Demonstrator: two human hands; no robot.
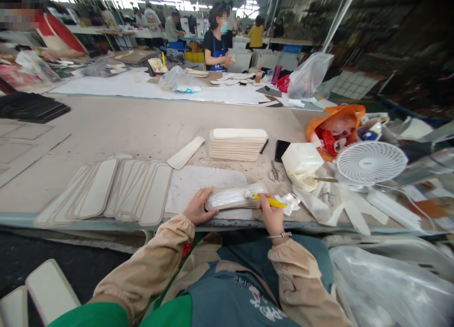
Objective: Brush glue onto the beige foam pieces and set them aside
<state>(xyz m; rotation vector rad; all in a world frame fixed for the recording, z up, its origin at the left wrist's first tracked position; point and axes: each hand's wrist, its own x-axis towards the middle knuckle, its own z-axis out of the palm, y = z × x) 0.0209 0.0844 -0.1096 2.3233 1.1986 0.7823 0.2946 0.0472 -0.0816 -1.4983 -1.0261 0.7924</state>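
My right hand (pixel 271 216) is closed around a yellow-handled brush (pixel 272 201), its tip on the top panel of a low stack of long, rounded panels (pixel 227 198). A wet, shiny white coating streaks that panel. My left hand (pixel 199 207) grips the stack's left end, thumb at the front edge and fingers behind. Crumpled white material (pixel 290 204) lies by the brush handle. Overlapping cream panels (pixel 156 192) fan out to the left. Behind my hands stand a neat stack of cream panels (pixel 238 145) and a single loose panel (pixel 186 153).
At right are scissors (pixel 275 172), a black phone (pixel 282 150), a white plastic container (pixel 302 157) with a flat stick, a white fan (pixel 371 162) and an orange bag (pixel 335 123). Black sheets (pixel 33 107) lie far left. A masked co-worker (pixel 215 38) stands across the tables.
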